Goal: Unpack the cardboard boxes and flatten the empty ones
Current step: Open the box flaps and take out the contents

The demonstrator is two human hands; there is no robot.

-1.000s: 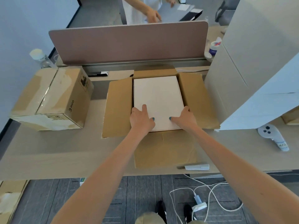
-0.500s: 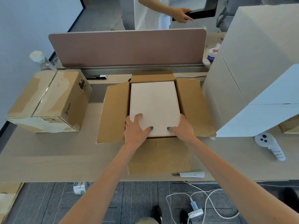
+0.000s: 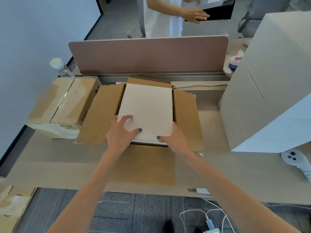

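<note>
hands both on white inner box [image 3: 148,105], which sits inside open brown carton [image 3: 101,118] at mid worktop [image 3: 50,162]. carton flaps splayed out all round: left & right flaps to the sides, far flap toward divider panel [image 3: 148,54], near flap lying flat toward worktop's front edge.

left hand [image 3: 120,133] grips near-left corner of white inner box: thumb & forefinger spread on its top face, other fingers curled over the left edge. right hand [image 3: 174,139] grips near-right corner: thumb on top, fingers going down the right side btwn box & carton wall, tips hidden. thin white side face & dark gap show under the near edge; can't tell if it's off the carton floor.

taped brown box [image 3: 67,105] w/ "pico" print stands just left of carton, whose left flap laps in front of it. clear bottle [image 3: 60,67] w/ white cap behind that. big white box [image 3: 269,91] stands right of carton, apart from the right flap. white controller [image 3: 292,157] lies by its front corner. box cutter [image 3: 201,190] at worktop's front edge. small tub [image 3: 234,62] w/ blue label near divider's right end. beyond divider, another person [image 3: 159,17] in white top, hand on a dark flat item. white cables [image 3: 202,214] on floor below.
</note>
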